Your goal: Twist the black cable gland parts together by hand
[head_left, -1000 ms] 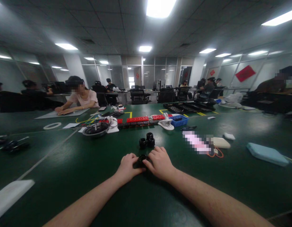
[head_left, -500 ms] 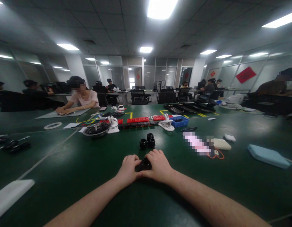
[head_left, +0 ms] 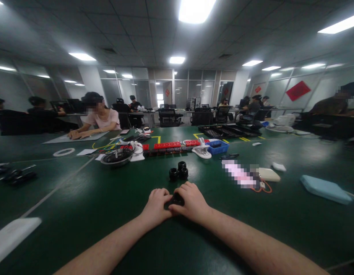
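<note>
My left hand (head_left: 156,203) and my right hand (head_left: 193,201) meet over the green tabletop (head_left: 171,246), both closed around glossy black parts (head_left: 177,198). The fingers cover most of these parts, so their shape and number stay unclear. The right thumb reaches across the front toward the left hand. Just beyond my fingertips, a tight group of three short, round black pieces (head_left: 173,173) stands on the table, apart from my hands.
Farther back lie a row of red-topped black parts (head_left: 167,146), a dish of black parts (head_left: 116,157), a white clamp-like piece (head_left: 202,149) and a blue bin (head_left: 217,146). A light-blue case (head_left: 324,188) rests to the right. A person in pink (head_left: 104,120) sits across the table.
My right hand has turned slightly over the black parts, and its thumb sits a little higher. The round opening seen before is more covered. My left hand has barely moved.
</note>
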{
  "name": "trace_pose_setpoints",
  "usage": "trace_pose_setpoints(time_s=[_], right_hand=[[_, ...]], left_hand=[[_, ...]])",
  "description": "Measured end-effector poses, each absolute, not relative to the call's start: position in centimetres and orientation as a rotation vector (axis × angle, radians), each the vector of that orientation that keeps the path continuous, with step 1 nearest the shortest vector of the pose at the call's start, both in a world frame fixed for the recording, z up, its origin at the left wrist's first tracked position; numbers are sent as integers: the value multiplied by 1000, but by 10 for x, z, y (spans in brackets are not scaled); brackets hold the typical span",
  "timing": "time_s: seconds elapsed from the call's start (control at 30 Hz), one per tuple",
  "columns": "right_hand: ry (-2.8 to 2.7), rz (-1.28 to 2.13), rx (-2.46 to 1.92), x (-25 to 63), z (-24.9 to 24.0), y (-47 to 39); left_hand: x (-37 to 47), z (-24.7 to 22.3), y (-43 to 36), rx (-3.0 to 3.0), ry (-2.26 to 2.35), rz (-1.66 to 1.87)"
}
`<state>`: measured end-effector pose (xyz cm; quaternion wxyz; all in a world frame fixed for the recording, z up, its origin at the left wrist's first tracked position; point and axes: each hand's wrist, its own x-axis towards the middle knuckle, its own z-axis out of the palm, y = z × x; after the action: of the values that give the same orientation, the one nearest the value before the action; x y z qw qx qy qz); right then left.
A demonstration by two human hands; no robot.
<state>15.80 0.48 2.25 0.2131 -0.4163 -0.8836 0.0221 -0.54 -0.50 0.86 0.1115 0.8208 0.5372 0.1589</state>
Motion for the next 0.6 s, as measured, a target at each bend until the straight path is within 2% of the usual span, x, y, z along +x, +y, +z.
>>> trace_pose_setpoints(time_s=[0.6], right_hand=[[-2461, 50, -1167, 158, 27, -2]], left_hand=[[-5, 13, -9, 2376, 1588, 482]])
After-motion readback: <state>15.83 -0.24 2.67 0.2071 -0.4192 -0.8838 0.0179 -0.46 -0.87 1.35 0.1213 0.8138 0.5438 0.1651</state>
